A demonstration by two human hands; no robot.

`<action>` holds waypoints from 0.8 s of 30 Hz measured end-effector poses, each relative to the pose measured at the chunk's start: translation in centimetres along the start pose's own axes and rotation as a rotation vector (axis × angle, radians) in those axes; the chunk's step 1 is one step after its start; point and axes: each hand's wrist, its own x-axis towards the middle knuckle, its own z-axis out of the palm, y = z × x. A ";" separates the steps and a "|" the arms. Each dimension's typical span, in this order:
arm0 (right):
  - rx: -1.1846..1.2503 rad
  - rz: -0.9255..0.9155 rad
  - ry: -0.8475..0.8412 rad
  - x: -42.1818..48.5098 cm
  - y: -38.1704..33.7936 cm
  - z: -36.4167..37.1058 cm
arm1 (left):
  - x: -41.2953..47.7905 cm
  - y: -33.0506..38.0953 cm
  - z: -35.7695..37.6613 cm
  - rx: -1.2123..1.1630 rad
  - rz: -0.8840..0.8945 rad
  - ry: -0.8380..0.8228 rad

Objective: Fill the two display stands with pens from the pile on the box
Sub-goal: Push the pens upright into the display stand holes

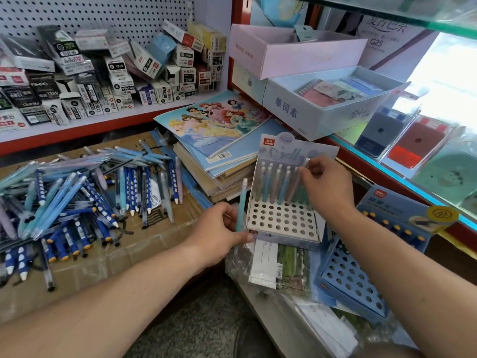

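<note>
A pile of blue, light-blue and lilac pens [77, 195] lies on a flat cardboard box [154, 244] at the left. A white display stand [281, 220] with a grid of holes stands in the middle; its back rows hold several pastel pens. My right hand [327, 187] pinches the top of a pen [306, 164] standing at the stand's back right. My left hand [219, 233] grips a light-blue pen [241, 202] upright just left of the stand. A blue display stand [351, 280] with open holes lies at the lower right.
Stacked notebooks [219, 156] with a cartoon cover sit behind the white stand. Small pen boxes [103, 73] crowd a red-edged shelf at the back left. Pink and blue cartons [322, 99] rest on a glass counter at the right. Plastic-wrapped packs [281, 267] lie under the stands.
</note>
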 end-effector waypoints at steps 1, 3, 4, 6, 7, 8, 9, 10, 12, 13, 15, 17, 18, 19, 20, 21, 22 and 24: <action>-0.005 -0.005 -0.005 0.0 0.1 0.1 | 0.0 -0.1 0.0 0.002 0.001 0.006; -0.038 -0.020 -0.022 0.0 0.2 0.3 | 0.1 -0.1 0.0 0.005 0.003 0.015; -0.068 -0.028 -0.037 0.0 0.4 0.5 | 0.1 -0.1 0.0 0.006 0.004 0.019; -0.151 -0.039 -0.074 0.0 0.8 0.9 | 0.2 -0.2 0.0 0.001 0.006 0.020; -0.193 -0.042 -0.090 -0.1 1.1 1.2 | 0.2 -0.1 0.0 0.000 0.009 0.019; -0.228 -0.045 -0.100 -0.1 1.1 1.4 | 0.2 -0.1 0.0 0.002 0.013 0.018; -0.254 -0.047 -0.103 -0.1 1.1 1.5 | 0.2 -0.1 0.0 0.007 0.019 0.019; -0.272 -0.046 -0.106 -0.1 1.0 1.6 | 0.3 -0.1 0.0 0.009 0.025 0.019; -0.298 -0.035 -0.135 0.1 0.6 1.3 | 0.3 -0.1 0.1 0.010 0.030 0.020; -0.301 -0.020 -0.153 0.2 0.3 1.0 | 0.3 -0.1 0.1 0.012 0.034 0.020; -0.290 0.013 -0.147 0.1 -0.3 0.4 | 0.3 -0.2 0.2 0.005 0.043 0.019; -0.260 0.042 -0.163 -0.4 -1.1 0.0 | 0.4 -0.3 0.2 -0.017 0.047 0.016; -0.184 0.067 -0.208 -0.7 -1.6 -0.1 | 0.5 -0.4 0.2 -0.023 0.049 0.014; -0.061 0.102 -0.285 -1.2 -2.2 -0.1 | 0.5 -0.3 0.3 -0.026 0.051 0.014; 0.077 0.138 -0.381 -1.8 -2.8 0.0 | 0.6 -0.3 0.3 -0.026 0.054 0.014; 0.193 0.161 -0.472 -2.4 -3.4 0.2 | 0.7 -0.3 0.4 -0.028 0.057 0.018; 0.254 0.156 -0.539 -2.8 -3.7 0.5 | 0.7 -0.3 0.5 -0.031 0.062 0.025; 0.284 0.106 -0.590 -3.7 -4.2 1.2 | 0.8 -0.2 0.8 -0.036 0.084 0.041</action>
